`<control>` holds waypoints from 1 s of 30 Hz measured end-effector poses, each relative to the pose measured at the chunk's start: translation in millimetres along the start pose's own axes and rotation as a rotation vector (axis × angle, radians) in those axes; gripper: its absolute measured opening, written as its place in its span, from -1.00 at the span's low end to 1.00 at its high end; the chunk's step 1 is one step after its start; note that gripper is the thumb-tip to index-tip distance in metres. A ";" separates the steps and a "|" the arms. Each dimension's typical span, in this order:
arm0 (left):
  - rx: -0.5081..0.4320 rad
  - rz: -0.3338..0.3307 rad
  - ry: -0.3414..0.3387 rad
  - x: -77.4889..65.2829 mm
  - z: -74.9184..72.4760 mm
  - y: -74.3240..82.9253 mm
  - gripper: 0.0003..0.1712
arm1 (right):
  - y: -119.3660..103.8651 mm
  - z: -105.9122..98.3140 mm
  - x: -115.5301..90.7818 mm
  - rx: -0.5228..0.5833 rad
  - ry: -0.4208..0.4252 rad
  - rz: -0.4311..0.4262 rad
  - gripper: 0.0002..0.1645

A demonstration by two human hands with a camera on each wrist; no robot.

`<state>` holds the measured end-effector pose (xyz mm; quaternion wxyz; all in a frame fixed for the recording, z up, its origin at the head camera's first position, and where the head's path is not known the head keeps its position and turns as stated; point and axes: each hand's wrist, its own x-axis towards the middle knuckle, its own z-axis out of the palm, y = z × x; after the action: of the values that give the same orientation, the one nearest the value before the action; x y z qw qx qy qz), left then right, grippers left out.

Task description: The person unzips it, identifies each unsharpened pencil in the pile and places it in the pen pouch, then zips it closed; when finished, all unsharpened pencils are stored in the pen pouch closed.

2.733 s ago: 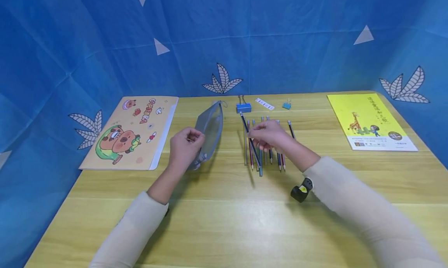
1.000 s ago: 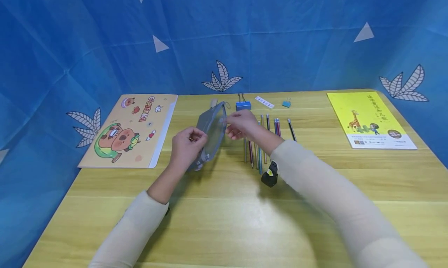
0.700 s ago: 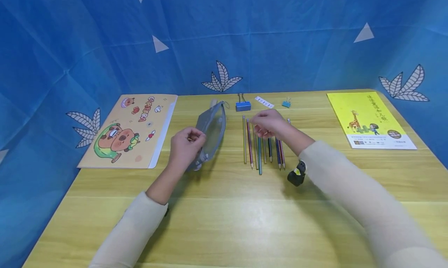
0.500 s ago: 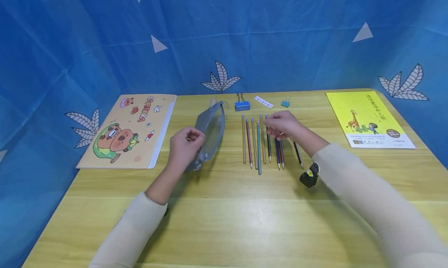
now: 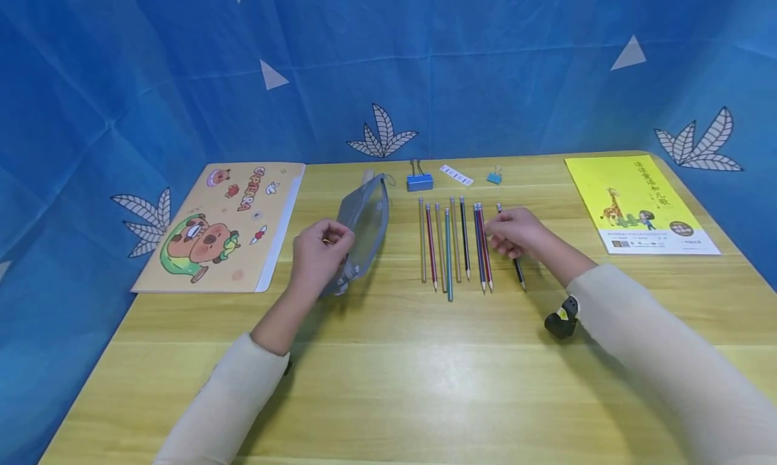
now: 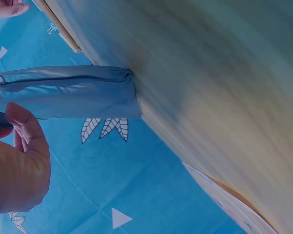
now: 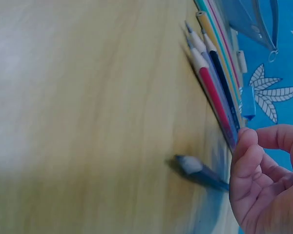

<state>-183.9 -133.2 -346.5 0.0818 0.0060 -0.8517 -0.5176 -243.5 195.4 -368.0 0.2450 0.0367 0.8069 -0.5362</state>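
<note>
My left hand pinches the edge of a grey zippered pencil pouch, which stands tilted on the table with its mouth facing right. In the left wrist view the thumb lies against the pouch's side. My right hand hovers at the right end of a row of pencils, its fingers loosely curled with nothing seen between them. Its fingertips come close to a red pencil, as the right wrist view shows too. Partly behind that hand lies a dark pencil, apart from the row.
Behind the pencils lie a large blue binder clip, a white strip and a small teal binder clip. A capybara folder is at left, a yellow book at right. Blue cloth hangs behind the wooden table.
My right hand carried a dark pencil to the pouch's mouth, came back without it, then slid rightward over the row to the red pencil. My left hand has kept hold of the pouch.
</note>
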 end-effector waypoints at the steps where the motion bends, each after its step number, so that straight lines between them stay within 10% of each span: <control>1: 0.000 0.001 0.001 0.3 0.1 -0.4 -0.92 | 0.8 -0.4 -0.7 -0.003 0.003 0.002 -0.58; 30: 0.048 0.019 0.020 1.7 0.8 -1.2 -0.91 | -28.8 40.7 12.7 -0.404 0.122 -0.179 -0.79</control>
<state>-185.8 -133.2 -347.7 0.0951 0.0053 -0.8629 -0.4963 -249.4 144.8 -361.6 0.1495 -0.0525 0.9112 -0.3802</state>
